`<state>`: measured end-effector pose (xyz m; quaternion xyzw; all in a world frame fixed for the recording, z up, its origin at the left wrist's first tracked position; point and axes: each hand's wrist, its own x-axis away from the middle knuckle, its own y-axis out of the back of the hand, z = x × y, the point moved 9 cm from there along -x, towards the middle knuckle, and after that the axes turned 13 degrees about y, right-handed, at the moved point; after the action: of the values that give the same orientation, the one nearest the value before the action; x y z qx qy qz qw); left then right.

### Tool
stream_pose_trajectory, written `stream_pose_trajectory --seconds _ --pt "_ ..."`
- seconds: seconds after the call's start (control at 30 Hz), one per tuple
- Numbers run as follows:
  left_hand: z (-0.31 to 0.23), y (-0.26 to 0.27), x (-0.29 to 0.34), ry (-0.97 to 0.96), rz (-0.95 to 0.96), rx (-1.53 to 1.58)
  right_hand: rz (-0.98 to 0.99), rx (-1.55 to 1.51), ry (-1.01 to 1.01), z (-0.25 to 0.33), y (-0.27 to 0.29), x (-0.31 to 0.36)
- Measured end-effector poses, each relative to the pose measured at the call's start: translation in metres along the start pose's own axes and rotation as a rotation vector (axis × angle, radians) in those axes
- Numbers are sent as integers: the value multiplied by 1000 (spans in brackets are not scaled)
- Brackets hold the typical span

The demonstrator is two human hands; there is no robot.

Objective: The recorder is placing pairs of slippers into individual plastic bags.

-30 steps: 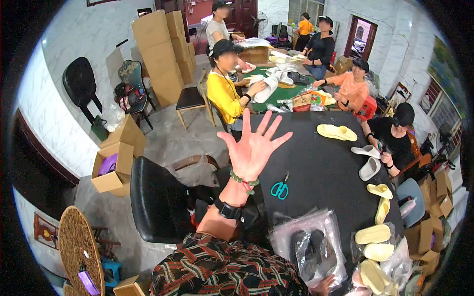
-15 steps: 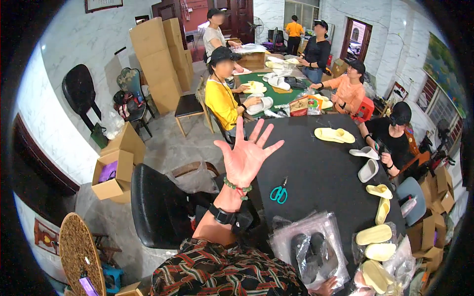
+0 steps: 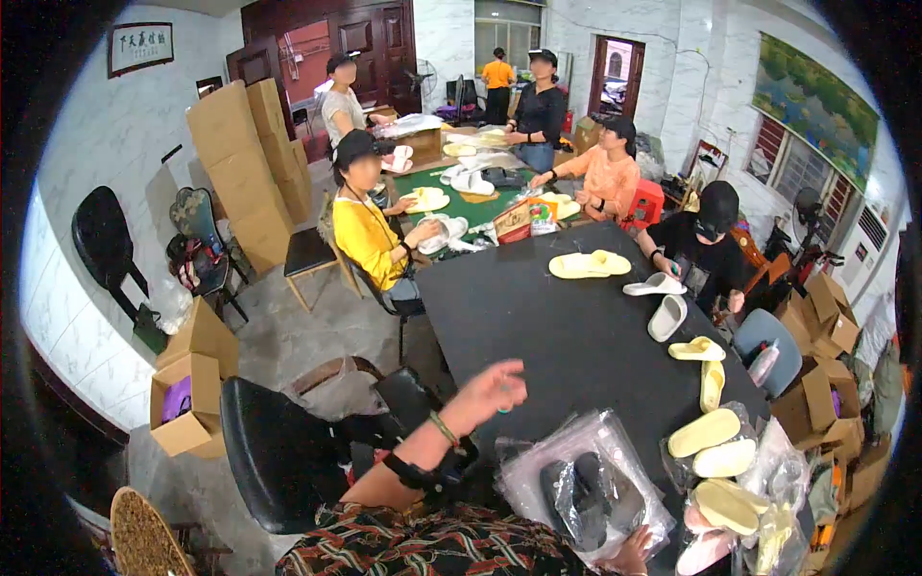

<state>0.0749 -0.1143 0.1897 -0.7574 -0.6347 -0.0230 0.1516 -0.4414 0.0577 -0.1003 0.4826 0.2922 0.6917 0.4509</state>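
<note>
My left hand (image 3: pixel 488 396) reaches over the black table, its bent fingers smeared by motion. Beneath it a bit of the teal scissors handle (image 3: pixel 503 411) shows; the rest is hidden, and whether the fingers grip it I cannot tell. My right hand (image 3: pixel 629 555) lies at the near edge of a clear plastic bag, fingers apart and touching the film. Dark slippers (image 3: pixel 588 490) show through that plastic. Just right of them, pale yellow slippers (image 3: pixel 706 432) rest on clear bags.
A black chair (image 3: pixel 264 451) stands left of the table (image 3: pixel 519 298). Yellow slippers (image 3: pixel 589 264) and grey slippers (image 3: pixel 667 317) lie farther along it. A co-worker in black (image 3: pixel 711 245) sits at the right; others work around the green table (image 3: pixel 471 209). Open cartons (image 3: pixel 192 403) stand at the left.
My left hand was raised, palm showing and fingers spread; it has dropped onto the spot where the scissors lay in full view. My view has shifted right. The right hand stays at the bag.
</note>
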Motion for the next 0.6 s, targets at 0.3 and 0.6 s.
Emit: stream_pose_trajectory --seconds 0.3,0.6 --pt "-5 1 1 62 -6 164 43 146 -4 -19 -16 17" --pt "37 0 16 179 -37 73 37 188 100 25 10 5"
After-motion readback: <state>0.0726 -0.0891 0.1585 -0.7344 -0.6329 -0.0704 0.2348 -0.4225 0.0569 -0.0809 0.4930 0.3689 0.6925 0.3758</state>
